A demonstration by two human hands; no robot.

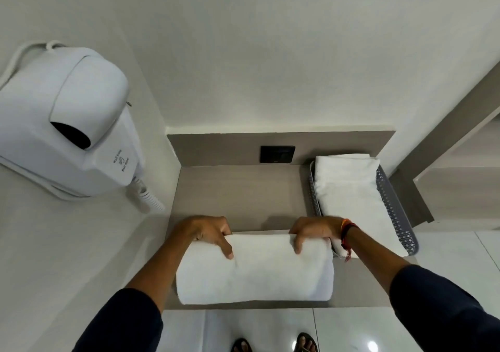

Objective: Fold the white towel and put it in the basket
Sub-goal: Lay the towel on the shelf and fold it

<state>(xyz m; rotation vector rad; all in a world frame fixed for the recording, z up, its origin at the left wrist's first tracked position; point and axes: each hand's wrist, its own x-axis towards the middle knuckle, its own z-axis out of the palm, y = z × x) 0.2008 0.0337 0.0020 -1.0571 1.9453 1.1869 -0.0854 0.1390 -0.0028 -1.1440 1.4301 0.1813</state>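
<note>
A folded white towel (259, 273) lies at the front edge of a grey-brown counter (238, 192). My left hand (205, 231) grips its far left edge, thumb on top and fingers behind. My right hand (315, 231) grips the far right edge the same way. To the right stands a grey perforated basket (397, 211) with another folded white towel (351, 197) lying in it. My right wrist, with a red thread band, is close to the basket's near left corner.
A white wall-mounted hair dryer (67, 124) with a coiled cord hangs on the left wall. A black socket plate (277, 153) sits on the counter's back panel. A shelf unit rises at the right. My sandalled feet (273, 345) stand on the tiled floor below.
</note>
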